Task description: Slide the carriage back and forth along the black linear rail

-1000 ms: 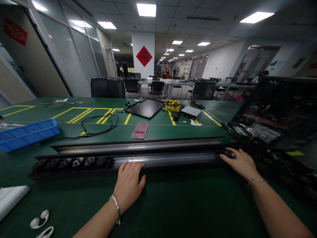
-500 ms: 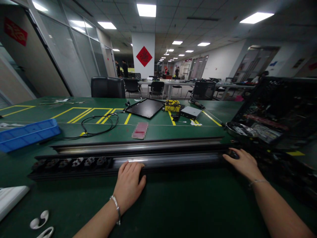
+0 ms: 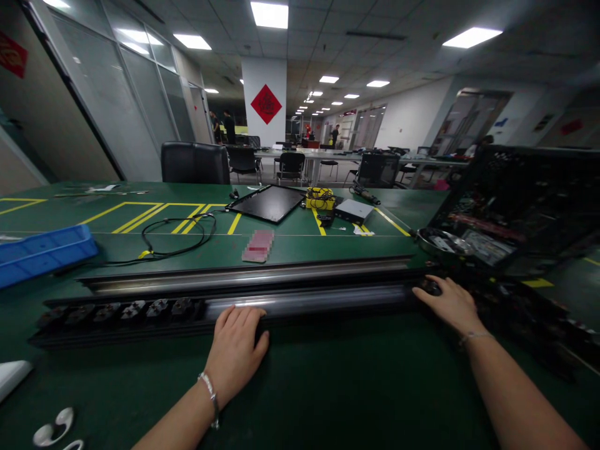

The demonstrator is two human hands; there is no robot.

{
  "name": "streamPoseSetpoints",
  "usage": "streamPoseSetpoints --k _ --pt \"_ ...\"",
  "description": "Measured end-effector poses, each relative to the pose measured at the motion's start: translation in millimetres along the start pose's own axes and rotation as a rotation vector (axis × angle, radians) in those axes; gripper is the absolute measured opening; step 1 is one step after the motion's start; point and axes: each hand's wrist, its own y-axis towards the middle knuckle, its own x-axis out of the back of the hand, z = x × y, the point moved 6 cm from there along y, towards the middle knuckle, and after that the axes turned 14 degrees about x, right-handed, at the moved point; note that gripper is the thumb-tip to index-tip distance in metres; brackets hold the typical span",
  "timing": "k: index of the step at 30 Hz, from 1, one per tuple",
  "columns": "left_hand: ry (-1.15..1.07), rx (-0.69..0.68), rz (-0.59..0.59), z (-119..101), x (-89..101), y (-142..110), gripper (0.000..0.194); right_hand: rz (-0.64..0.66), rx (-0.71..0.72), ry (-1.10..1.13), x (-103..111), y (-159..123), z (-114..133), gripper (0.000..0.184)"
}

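Observation:
A long black power strip (image 3: 140,310) with several sockets at its left end lies across the green table (image 3: 328,387). My left hand (image 3: 235,351) rests flat on its middle, fingers stretched over the front edge. My right hand (image 3: 447,304) lies on the strip's right end, fingers spread and touching a dark part there. Behind the strip lies a long metal rail (image 3: 244,275), parallel to it.
A blue tray (image 3: 42,252) sits at the left, a black cable loop (image 3: 175,236) and a black panel (image 3: 268,203) further back. A dark open chassis (image 3: 510,206) stands at the right. White clips (image 3: 51,433) lie near the front left corner. People stand far off.
The view has shifted a little to the right and down. Both hands stay on the power strip in nearly the same places.

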Motion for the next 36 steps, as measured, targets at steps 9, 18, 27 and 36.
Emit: streamPoseSetpoints --k 9,18,27,36 --pt "0.014 -0.014 -0.003 1 -0.2 0 0.022 -0.111 -0.029 0.156 17 -1 1 0.057" --pt "0.038 -0.022 -0.002 1 -1.7 0 0.022 -0.104 -0.127 0.24 24 -5 0 0.058" --pt "0.048 -0.023 -0.019 3 -3.4 1 0.021 -0.183 -0.193 0.189 25 -8 -11 0.052" --pt "0.036 -0.01 -0.018 4 -3.3 2 0.023 -0.27 -0.279 0.129 31 -10 -32 0.05"
